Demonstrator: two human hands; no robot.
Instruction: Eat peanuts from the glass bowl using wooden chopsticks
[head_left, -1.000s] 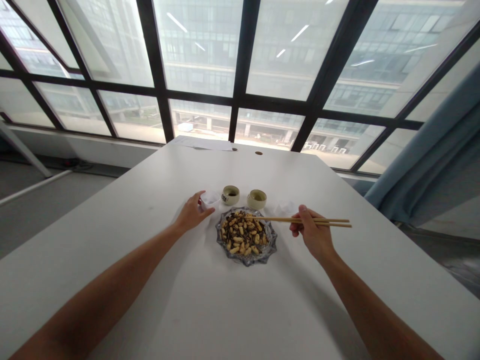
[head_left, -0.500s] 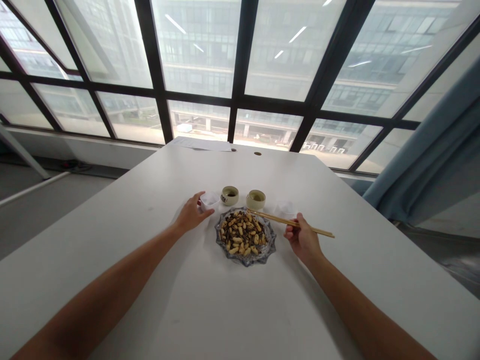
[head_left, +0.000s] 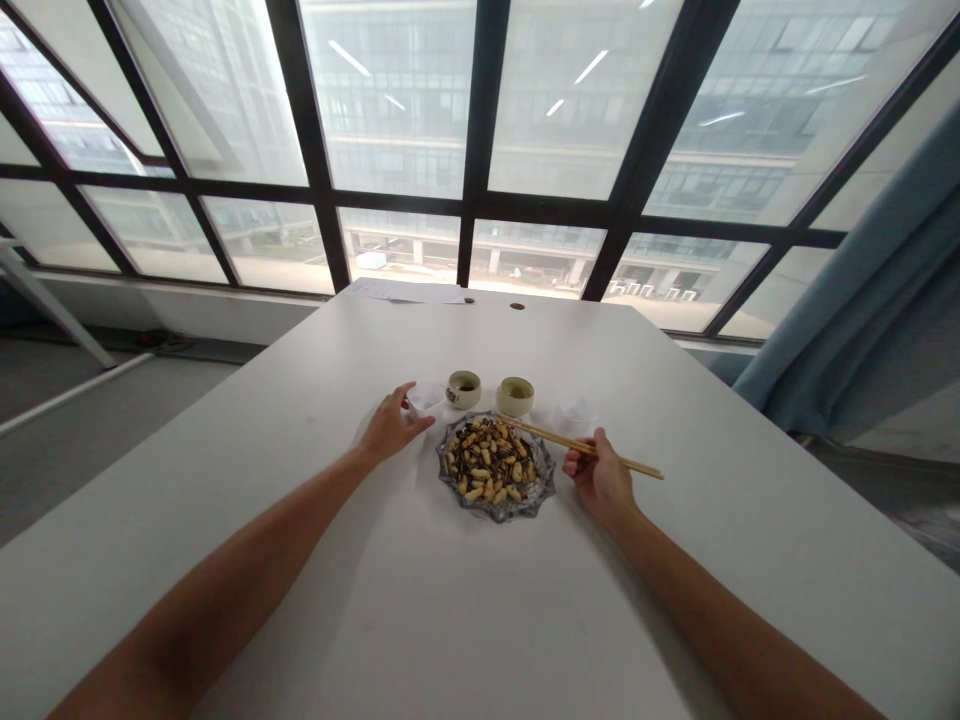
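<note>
1. One left hand, bare: thumb and fingers spread in a wide curve, holding the side of a clear cup. Cup thin-walled, see-through; contents too faint to tell.
2. Just right of that cup: a dark-lettered cup, squat, round, pale greenish glaze, a dark patch inside.
3. Between the hands, slightly nearer the body: glass dish, thick, rim drawn out in star-like points. Heaped in it, pale knobbly peanuts mixed with dark, slender seeds.
4. Beyond the dish: a plain-sided cup, same squat form and glaze, apart from its lettered neighbour.
5. Chopsticks, straight, smooth, wood-coloured, slant over the dish's far rim, tips close together. Cannot tell whether they pinch anything.
6. Just beyond the right fingers: second clear cup, barely visible against white; chopsticks pass along its near side.
7. Right hand, bare: fingers closed narrowly on the chopsticks, beside the dish.
8. Surroundings: white metal frame, well left of the left hand; paper lying flat far beyond it, on the smooth white table; black-barred windows past that; blue folded curtain, well right of the right hand.
</note>
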